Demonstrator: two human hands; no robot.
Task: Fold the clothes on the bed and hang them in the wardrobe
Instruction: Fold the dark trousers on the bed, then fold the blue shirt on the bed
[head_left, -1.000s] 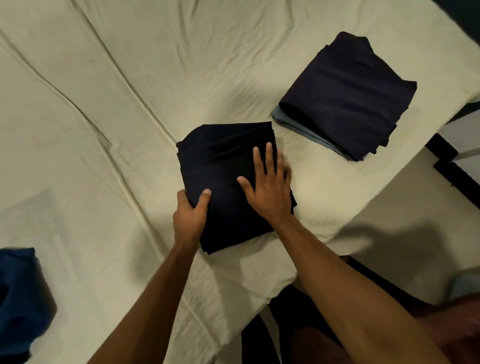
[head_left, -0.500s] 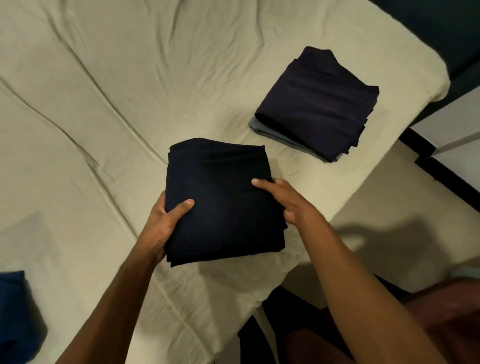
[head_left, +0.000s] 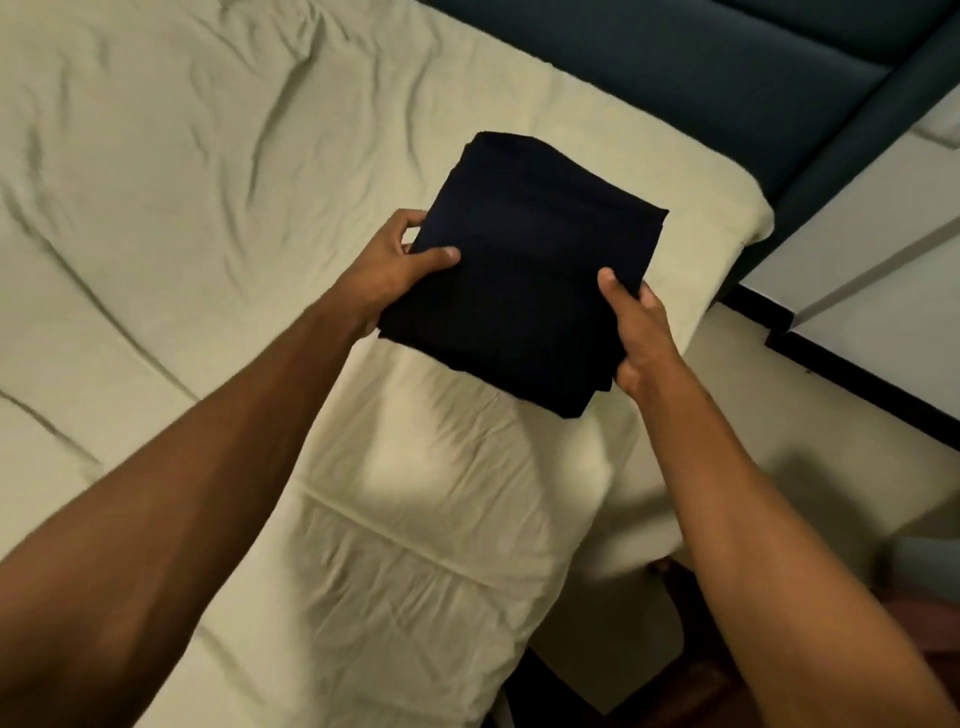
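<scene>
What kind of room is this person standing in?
Most likely a bedroom. A bed with a wrinkled pale sheet fills the view, a dark padded headboard runs along its far end, and both hands hold a folded dark garment above it.

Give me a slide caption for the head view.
Both hands, left and right, grip a folded dark garment above the cream-sheeted bed.

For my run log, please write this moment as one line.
stage: carrying | item: folded dark garment | left hand: grips left edge | right hand: grips right edge | position: above bed
</scene>
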